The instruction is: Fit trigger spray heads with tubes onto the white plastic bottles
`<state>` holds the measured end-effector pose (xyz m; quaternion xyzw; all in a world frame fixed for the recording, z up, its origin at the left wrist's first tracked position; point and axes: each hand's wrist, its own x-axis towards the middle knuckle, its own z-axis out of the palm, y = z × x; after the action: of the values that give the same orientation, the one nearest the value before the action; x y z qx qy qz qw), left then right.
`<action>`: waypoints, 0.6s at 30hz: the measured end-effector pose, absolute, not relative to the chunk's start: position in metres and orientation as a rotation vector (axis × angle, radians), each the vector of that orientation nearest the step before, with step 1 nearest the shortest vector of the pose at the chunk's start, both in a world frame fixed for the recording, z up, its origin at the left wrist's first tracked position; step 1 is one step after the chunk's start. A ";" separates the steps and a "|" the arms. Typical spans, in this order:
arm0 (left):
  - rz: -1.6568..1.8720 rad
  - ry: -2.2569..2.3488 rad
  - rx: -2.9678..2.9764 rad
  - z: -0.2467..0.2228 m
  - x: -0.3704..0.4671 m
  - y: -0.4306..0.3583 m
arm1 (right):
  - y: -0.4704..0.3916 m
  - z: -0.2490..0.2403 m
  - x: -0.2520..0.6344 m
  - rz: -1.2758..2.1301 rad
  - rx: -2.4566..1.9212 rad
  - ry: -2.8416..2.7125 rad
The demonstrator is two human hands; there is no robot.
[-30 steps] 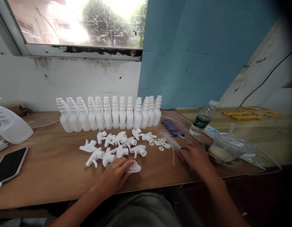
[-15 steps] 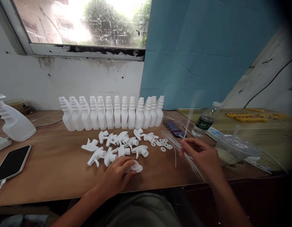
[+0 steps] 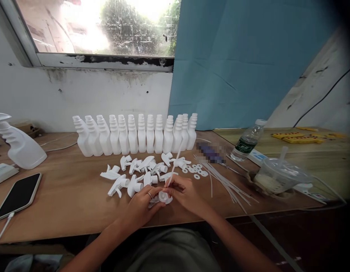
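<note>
My left hand (image 3: 145, 204) is closed around a white trigger sprayer head (image 3: 164, 197), its round collar facing up near the table's front edge. Pinched in my right hand (image 3: 184, 192) is a thin white plastic tube (image 3: 176, 160), which slants upward; its lower end is at the collar, partly hidden by my fingers. Several more trigger sprayer heads (image 3: 118, 186) lie in a loose group just beyond my hands. To their right are small white ring washers (image 3: 196, 176) and a bundle of loose tubes (image 3: 225, 183).
A row of white spray bottles (image 3: 132, 138) without heads stands at the back. At left are a complete spray bottle (image 3: 24, 147) and a phone (image 3: 18, 196) on a cable. A water bottle (image 3: 245, 145) and a lidded cup (image 3: 276, 175) stand at right.
My right hand has moved left from the tube bundle to the sprayer head, bringing one tube with it. My left hand still holds the sprayer head in nearly the same place.
</note>
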<state>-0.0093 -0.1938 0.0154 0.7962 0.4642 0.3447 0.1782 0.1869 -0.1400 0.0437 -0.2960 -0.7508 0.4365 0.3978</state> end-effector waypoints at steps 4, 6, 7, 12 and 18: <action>0.995 1.293 2.253 0.016 -0.009 -0.193 | -0.141 0.043 0.185 1.048 -0.780 -1.967; 1.005 1.282 2.254 0.017 -0.009 -0.194 | -0.143 0.045 0.185 0.984 -0.803 -2.018; 1.005 1.279 2.252 0.017 -0.009 -0.194 | -0.144 0.046 0.185 0.943 -0.807 -2.046; 1.002 1.281 2.240 0.016 -0.009 -0.193 | -0.147 0.055 0.189 0.728 -0.703 -2.173; 1.009 1.275 2.264 0.012 -0.009 -0.191 | -0.146 0.056 0.187 0.615 -0.672 -2.296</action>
<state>-0.0092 -0.1911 0.0122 0.7994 0.4502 0.3565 0.1764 0.1866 -0.1463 0.0565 -0.2567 -0.8776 0.2351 0.3295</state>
